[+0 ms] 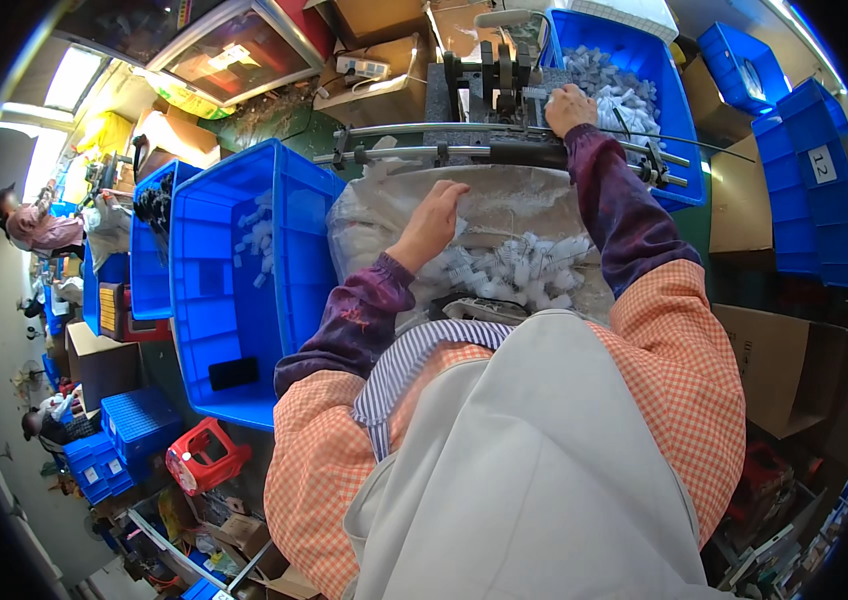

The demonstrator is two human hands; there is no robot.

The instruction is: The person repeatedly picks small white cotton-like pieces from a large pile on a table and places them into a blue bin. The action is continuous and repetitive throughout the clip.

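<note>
My left hand [432, 222] hovers over the near side of a bench machine [492, 85], above a whitish sheet [514, 195] spread across my lap. Its fingers are loosely bent and apart, and I see nothing in them. Farther right, my right hand [571, 108] is at the machine's right end, fingers curled down on a small part beside the grey block. What lies under those fingers is hidden. A heap of small white plastic pieces [534, 268] lies on the sheet between my arms. Metal rods [394, 128] run across the machine's front.
At my left stands a large blue bin [206, 345] with a few white pieces and a dark phone [234, 374] inside. Behind my right hand, another blue bin [679, 130] holds many white pieces. Cardboard boxes [774, 365] and stacked blue crates [814, 190] stand at right. People sit far left.
</note>
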